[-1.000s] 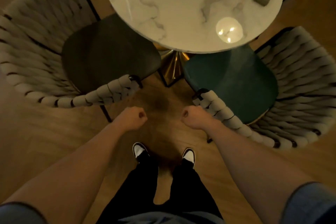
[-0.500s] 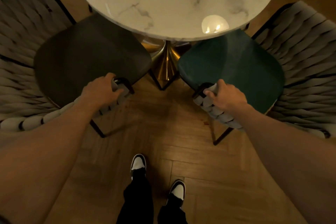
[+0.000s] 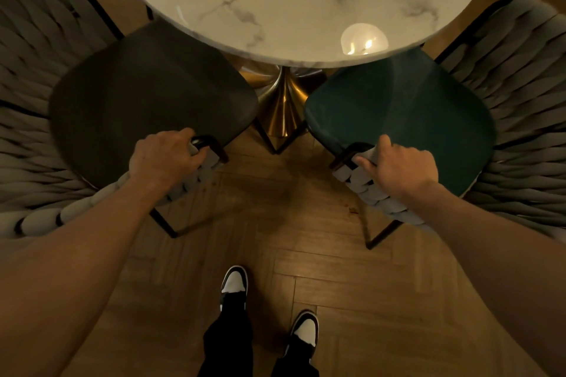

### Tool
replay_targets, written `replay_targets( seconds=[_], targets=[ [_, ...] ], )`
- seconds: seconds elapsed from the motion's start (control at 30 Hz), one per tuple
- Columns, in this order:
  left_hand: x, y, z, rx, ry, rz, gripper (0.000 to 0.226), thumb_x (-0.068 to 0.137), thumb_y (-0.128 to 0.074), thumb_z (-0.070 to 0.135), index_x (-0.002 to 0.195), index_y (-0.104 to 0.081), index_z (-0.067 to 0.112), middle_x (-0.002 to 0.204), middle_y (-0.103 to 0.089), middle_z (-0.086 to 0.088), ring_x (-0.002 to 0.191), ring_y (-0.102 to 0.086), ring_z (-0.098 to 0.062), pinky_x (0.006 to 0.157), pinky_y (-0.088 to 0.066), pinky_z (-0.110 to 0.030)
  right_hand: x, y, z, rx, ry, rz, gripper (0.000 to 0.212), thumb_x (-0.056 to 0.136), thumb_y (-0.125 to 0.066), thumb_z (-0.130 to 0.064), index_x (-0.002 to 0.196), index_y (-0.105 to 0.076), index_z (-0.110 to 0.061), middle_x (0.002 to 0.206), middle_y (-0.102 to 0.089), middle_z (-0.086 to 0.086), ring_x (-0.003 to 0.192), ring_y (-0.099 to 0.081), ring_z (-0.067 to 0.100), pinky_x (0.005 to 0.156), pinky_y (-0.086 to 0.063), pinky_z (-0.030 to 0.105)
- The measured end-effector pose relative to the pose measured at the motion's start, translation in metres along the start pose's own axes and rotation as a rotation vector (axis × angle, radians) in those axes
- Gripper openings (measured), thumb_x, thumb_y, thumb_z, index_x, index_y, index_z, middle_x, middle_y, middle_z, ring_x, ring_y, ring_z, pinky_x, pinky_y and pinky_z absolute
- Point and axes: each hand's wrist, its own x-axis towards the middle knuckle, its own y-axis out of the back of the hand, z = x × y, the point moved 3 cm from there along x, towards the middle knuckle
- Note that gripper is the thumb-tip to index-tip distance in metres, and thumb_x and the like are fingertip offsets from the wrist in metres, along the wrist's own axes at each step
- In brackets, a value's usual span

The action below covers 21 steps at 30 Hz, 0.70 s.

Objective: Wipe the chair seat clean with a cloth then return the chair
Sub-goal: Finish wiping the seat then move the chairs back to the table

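Observation:
Two chairs with woven grey strap backs flank a round marble table (image 3: 300, 6). The left chair has a dark brown seat (image 3: 147, 95); the right chair has a teal seat (image 3: 398, 113). My left hand (image 3: 164, 157) grips the end of the left chair's woven armrest (image 3: 208, 159). My right hand (image 3: 398, 167) grips the end of the right chair's woven armrest (image 3: 352, 176). Both seats are tucked partly under the table edge. No cloth is in view.
The table stands on a gold pedestal base (image 3: 281, 107) between the chairs. Thin black chair legs (image 3: 165, 225) reach the herringbone wood floor (image 3: 291, 223). My feet in black-and-white shoes (image 3: 234, 283) stand just behind the chairs.
Both hands went from closed fists in the air to gripping the armrest ends of the two chairs. My head has moved closer and my feet have shifted back.

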Motion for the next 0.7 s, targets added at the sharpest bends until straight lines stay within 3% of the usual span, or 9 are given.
replay_targets(
  seconds=[0.2, 0.33, 0.57, 0.63, 0.7],
  targets=[
    [-0.002, 0.002, -0.001, -0.036, -0.021, 0.068, 0.036, 0.092, -0.052, 0.053, 0.093, -0.059, 0.017, 0.073, -0.048, 0.001, 0.063, -0.043, -0.017, 0.056, -0.036, -0.034, 0.001, -0.003, 0.001, -0.01, 0.012, 0.024, 0.054, 0.1, -0.024, -0.072, 0.099, -0.039, -0.02, 0.07, -0.052, -0.004, 0.064, -0.058, 0.02, 0.058, -0.046, 0.037],
    [0.0, 0.0, -0.002, -0.028, -0.012, 0.063, 0.039, 0.093, -0.049, 0.055, 0.099, -0.06, 0.018, 0.078, -0.056, -0.003, 0.065, -0.044, -0.017, 0.056, -0.036, -0.034, 0.001, -0.003, 0.0, -0.009, 0.007, 0.005, 0.053, 0.1, -0.024, -0.071, 0.099, -0.038, -0.021, 0.07, -0.052, -0.003, 0.06, -0.054, 0.017, 0.057, -0.045, 0.036],
    [0.001, -0.005, -0.003, 0.013, -0.018, 0.04, 0.04, 0.093, -0.045, 0.058, 0.104, -0.056, 0.021, 0.076, -0.05, 0.003, 0.062, -0.047, -0.015, 0.055, -0.036, -0.033, -0.001, 0.001, 0.0, -0.001, -0.008, -0.01, 0.052, 0.1, -0.025, -0.071, 0.099, -0.037, -0.02, 0.07, -0.05, -0.004, 0.058, -0.049, 0.016, 0.057, -0.043, 0.036],
    [0.001, -0.005, -0.003, 0.029, -0.015, -0.005, 0.041, 0.092, -0.044, 0.06, 0.109, -0.052, 0.023, 0.088, -0.059, -0.001, 0.071, -0.056, -0.021, 0.058, -0.041, -0.036, -0.003, 0.003, 0.0, 0.009, -0.019, -0.034, 0.052, 0.1, -0.027, -0.071, 0.102, -0.037, -0.019, 0.074, -0.052, -0.003, 0.062, -0.05, 0.018, 0.059, -0.041, 0.037],
    [0.002, -0.004, -0.004, -0.008, -0.007, -0.121, 0.047, 0.09, -0.049, 0.059, 0.122, -0.047, 0.024, 0.109, -0.061, -0.006, 0.093, -0.061, -0.028, 0.069, -0.046, -0.041, -0.005, 0.007, 0.0, 0.048, -0.039, -0.098, 0.053, 0.1, -0.03, -0.069, 0.11, -0.039, -0.018, 0.087, -0.059, 0.001, 0.074, -0.055, 0.023, 0.064, -0.041, 0.039]
  ],
)
